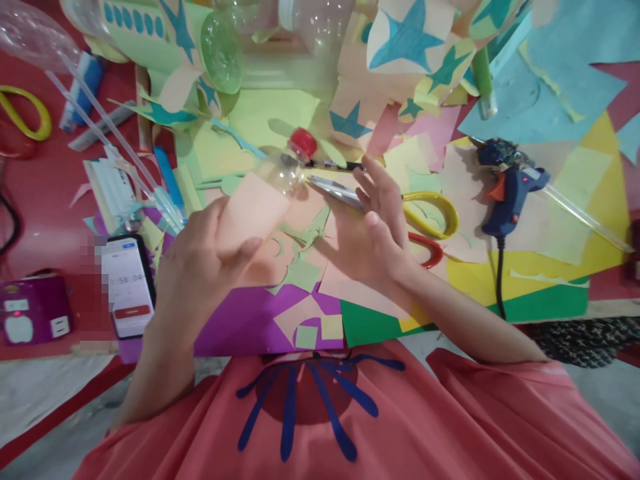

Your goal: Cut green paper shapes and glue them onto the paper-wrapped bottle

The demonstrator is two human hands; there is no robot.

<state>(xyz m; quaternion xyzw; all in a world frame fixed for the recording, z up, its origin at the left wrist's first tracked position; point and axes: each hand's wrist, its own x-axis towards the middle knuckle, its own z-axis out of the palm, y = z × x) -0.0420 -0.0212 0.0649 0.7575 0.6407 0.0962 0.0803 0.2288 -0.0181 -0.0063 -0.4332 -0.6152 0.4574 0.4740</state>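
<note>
My left hand is wrapped around a small clear plastic bottle with a red cap. Pale peach paper covers the bottle's body, and its neck tilts up and to the right. Palm facing the bottle, my right hand has its fingers apart and holds nothing. Close by that hand lie scissors with one yellow and one red handle, their blades pointing left. A black pen rests just beyond the blades. Cut paper scraps are scattered below the bottle.
To the right lies a blue glue gun with a black cord. On the left are a phone, a purple power box and clear straws. Papers with blue stars and plastic bottles line the back.
</note>
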